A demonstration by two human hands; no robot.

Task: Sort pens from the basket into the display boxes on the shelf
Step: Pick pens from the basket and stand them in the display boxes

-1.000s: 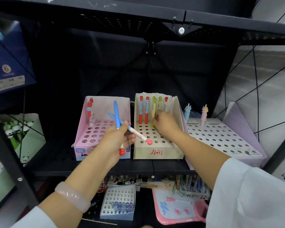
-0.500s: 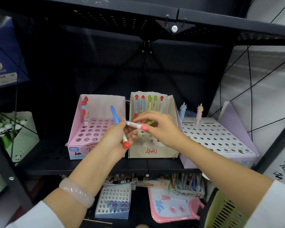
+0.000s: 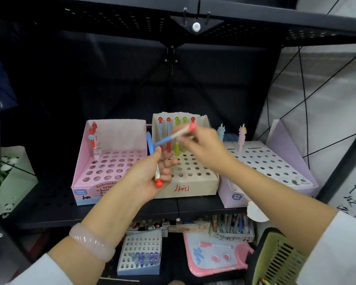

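Observation:
My right hand holds a blue-and-white pen with a pink ball end, tilted above the back of the beige display box. In that box several ball-topped pens stand in the rear row. In front of the box, my left hand grips one blue pen with a red ball tip, ball end down. A pink display box to the left holds a few red-and-white pens. The green basket shows at the bottom right.
A lilac-and-white display box with two unicorn pens stands on the right of the black shelf. Below are a small box of purple pens and a pink board. A panda box stands at left.
My right hand left the beige box, took the pink-tipped pen from my left hand and lifted it up toward the box's rear row. My left hand now holds a single pen.

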